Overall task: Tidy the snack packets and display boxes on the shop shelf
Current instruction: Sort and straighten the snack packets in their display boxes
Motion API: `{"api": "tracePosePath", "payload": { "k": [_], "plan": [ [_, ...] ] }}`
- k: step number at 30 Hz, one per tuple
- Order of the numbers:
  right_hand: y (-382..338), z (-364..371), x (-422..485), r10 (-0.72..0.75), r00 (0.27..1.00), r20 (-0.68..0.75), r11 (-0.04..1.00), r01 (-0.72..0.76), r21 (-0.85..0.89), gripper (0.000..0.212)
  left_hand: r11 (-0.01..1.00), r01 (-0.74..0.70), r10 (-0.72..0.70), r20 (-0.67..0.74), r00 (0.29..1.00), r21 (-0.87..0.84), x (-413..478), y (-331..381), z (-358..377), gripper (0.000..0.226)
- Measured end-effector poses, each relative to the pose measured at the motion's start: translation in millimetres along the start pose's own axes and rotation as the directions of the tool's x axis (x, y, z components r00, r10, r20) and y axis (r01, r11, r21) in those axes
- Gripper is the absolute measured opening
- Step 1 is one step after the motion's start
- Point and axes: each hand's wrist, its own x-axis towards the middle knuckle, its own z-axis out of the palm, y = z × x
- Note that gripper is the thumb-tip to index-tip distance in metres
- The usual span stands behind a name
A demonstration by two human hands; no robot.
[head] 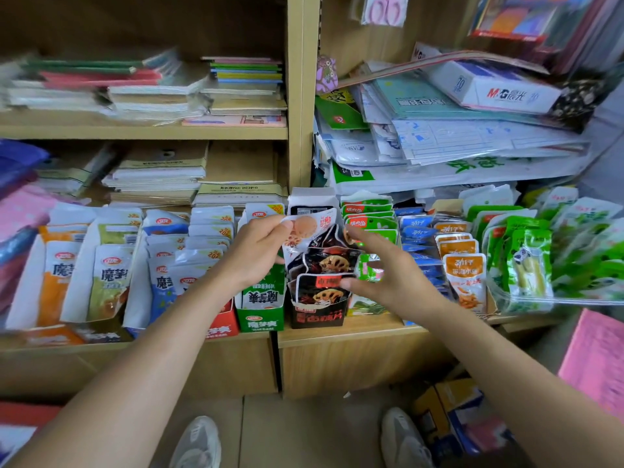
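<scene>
Two bare hands meet over a dark display box (319,317) that stands at the front edge of the wooden shelf (371,332). Your left hand (256,255) pinches the top left corner of a pale snack packet (305,228) between thumb and fingertips. It holds the packet upright above the dark packets in that box. Your right hand (391,278) is spread, its fingers loose and fairly straight. Its thumb touches the front dark packet (320,292) in the box, and its index fingertip rests against the right side of the packets behind.

Just left of the dark box, touching it, stands a green display box (260,314), with a red box (224,324) beside that. Toward the shelf's right edge sit rows of orange packets (464,275) and green packets (526,265). Toward its left edge lie white packets (111,278) with orange, green and blue panels. Stacks of notebooks (158,177) fill the compartments above.
</scene>
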Motion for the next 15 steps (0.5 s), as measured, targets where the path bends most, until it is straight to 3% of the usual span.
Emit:
{"api": "tracePosePath", "payload": {
  "k": [5, 9, 12, 15],
  "plan": [
    [-0.2, 19.7, 6.5, -0.107, 0.987, -0.122, 0.992, 0.098, -0.080, 0.057, 0.997, -0.062, 0.063, -0.013, 0.998, 0.052, 3.2, -5.2, 2.6, 0.009],
    [-4.3, 23.0, 1.8, -0.255, 0.964, -0.080, 0.943, 0.230, -0.239, 0.043, 0.990, -0.072, 0.071, 0.014, 0.997, 0.121, 6.7, -8.4, 5.6, 0.026],
    [-5.4, 23.2, -3.5, -0.253, 0.965, -0.068, 0.946, 0.232, -0.225, 0.039, 0.971, -0.117, 0.125, -0.027, 0.992, 0.207, 9.9, -6.3, 4.3, 0.016],
    [-5.4, 16.8, -6.5, -0.130, 0.988, -0.082, 0.989, 0.124, -0.075, 0.033, 0.980, -0.126, 0.150, -0.152, 0.977, 0.156, 12.3, -10.1, -4.2, 0.031]
  ]
}}
